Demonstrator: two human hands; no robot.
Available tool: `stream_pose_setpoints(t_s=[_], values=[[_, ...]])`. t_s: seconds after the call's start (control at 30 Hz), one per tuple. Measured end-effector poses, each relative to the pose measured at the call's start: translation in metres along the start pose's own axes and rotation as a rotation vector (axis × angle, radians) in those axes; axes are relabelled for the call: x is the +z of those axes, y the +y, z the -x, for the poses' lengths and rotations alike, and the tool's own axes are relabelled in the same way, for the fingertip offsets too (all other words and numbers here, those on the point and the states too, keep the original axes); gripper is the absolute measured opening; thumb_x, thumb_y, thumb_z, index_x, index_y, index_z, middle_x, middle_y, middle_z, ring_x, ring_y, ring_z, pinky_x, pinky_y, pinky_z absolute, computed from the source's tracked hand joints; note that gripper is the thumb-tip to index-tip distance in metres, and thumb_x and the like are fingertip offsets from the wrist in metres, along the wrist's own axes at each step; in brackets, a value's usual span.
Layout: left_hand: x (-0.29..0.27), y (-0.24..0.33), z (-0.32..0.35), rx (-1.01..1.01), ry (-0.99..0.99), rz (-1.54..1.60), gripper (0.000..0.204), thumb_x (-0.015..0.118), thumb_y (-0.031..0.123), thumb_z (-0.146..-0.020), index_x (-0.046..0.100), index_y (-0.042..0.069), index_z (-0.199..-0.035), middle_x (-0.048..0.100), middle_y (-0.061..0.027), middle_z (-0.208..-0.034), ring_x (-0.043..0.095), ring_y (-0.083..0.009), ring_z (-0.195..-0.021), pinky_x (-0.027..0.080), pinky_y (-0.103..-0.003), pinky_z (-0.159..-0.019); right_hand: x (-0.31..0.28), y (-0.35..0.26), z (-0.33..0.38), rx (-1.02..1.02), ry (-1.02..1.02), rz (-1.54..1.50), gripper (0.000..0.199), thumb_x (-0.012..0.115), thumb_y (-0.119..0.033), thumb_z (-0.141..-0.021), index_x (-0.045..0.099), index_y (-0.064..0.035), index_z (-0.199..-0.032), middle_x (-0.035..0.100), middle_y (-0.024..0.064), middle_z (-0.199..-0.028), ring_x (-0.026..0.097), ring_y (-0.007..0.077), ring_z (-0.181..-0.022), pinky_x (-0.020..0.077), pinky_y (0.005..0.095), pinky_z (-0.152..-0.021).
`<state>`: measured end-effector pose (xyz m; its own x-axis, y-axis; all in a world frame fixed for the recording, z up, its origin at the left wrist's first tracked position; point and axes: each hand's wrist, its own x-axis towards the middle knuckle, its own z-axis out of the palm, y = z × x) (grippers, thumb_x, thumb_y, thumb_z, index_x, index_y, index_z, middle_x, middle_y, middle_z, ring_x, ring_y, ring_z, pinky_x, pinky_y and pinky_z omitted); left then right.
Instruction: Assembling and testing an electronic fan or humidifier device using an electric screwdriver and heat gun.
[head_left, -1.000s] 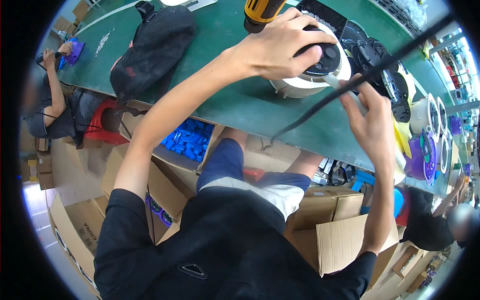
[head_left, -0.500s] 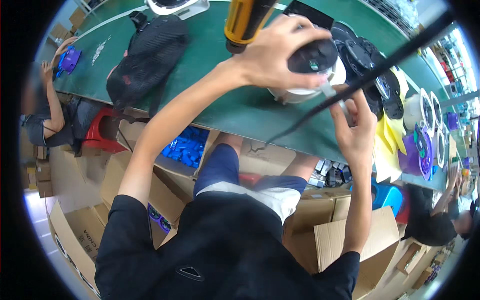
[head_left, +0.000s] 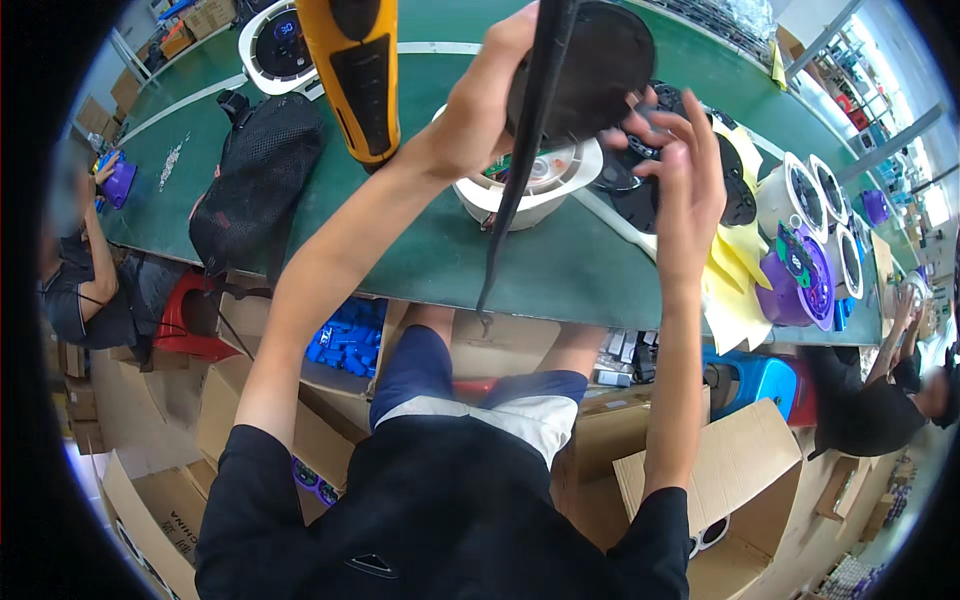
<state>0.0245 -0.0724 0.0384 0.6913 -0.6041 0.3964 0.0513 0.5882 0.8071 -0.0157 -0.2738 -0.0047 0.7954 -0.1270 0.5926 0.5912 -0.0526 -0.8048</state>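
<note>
A black mesh bag (head_left: 262, 170) lies on the green table (head_left: 560, 270), with yellow sheets (head_left: 735, 270) beside a purple housing (head_left: 795, 285).

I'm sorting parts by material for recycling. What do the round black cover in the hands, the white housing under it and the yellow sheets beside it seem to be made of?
Round black cover: probably moulded plastic, matt, with an even dull surface. White housing: likely glossy plastic, with a smooth moulded rim. Yellow sheets: thin and flat, perhaps paper or film; the picture leaves it open.

Left hand (head_left: 490, 95) now lifts black disc (head_left: 585, 65) off white housing (head_left: 530, 185); right hand (head_left: 680, 165) up at its edge.
</note>
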Motion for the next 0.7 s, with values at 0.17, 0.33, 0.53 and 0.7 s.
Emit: stream_pose_setpoints(t_s=[0.17,0.33,0.53,0.7], values=[[0.001,-0.031,-0.021,0.313,0.273,-0.839,0.034,0.048,0.030,-0.103,0.056,0.001,-0.087,0.041,0.0050,-0.063,0.036,-0.0039,-0.056,0.031,-0.025,-0.049,-0.010,-0.023,-0.019,0.190,-0.107,0.107,0.034,0.055,-0.032,-0.101,0.066,-0.0005,-0.107,0.060,-0.0022,-0.078,0.055,0.0026,-0.066,0.0466,0.0202,-0.054],[0.010,-0.041,0.021,0.115,0.322,-0.699,0.049,0.044,0.036,-0.101,0.048,-0.001,-0.134,0.063,-0.0162,-0.119,0.063,-0.0240,-0.110,0.052,-0.033,-0.085,-0.083,0.022,-0.034,0.413,0.164,-0.012,0.042,0.055,-0.043,-0.099,0.063,-0.0032,-0.107,0.064,0.0007,-0.076,0.057,0.0083,-0.052,0.0457,0.0192,-0.042],[0.071,-0.027,0.097,0.341,0.214,-1.127,0.037,0.055,0.009,-0.088,0.057,-0.003,-0.123,0.059,-0.0209,-0.124,0.058,-0.0346,-0.116,0.045,-0.042,-0.101,-0.137,0.082,-0.033,-0.279,0.434,1.515,0.055,0.062,-0.027,-0.093,0.048,0.0048,-0.136,0.058,0.0206,-0.125,0.060,0.0305,-0.111,0.0526,0.0381,-0.083],[0.042,-0.015,0.145,0.576,0.271,-1.138,0.019,0.054,-0.003,-0.079,0.066,-0.002,-0.093,0.066,-0.0144,-0.092,0.065,-0.0247,-0.080,0.053,-0.034,-0.075,-0.029,0.002,-0.015,0.022,-0.329,0.341,0.063,0.070,-0.011,-0.084,0.046,-0.0027,-0.142,0.057,0.0165,-0.129,0.054,0.0258,-0.121,0.0417,0.0395,-0.103]])
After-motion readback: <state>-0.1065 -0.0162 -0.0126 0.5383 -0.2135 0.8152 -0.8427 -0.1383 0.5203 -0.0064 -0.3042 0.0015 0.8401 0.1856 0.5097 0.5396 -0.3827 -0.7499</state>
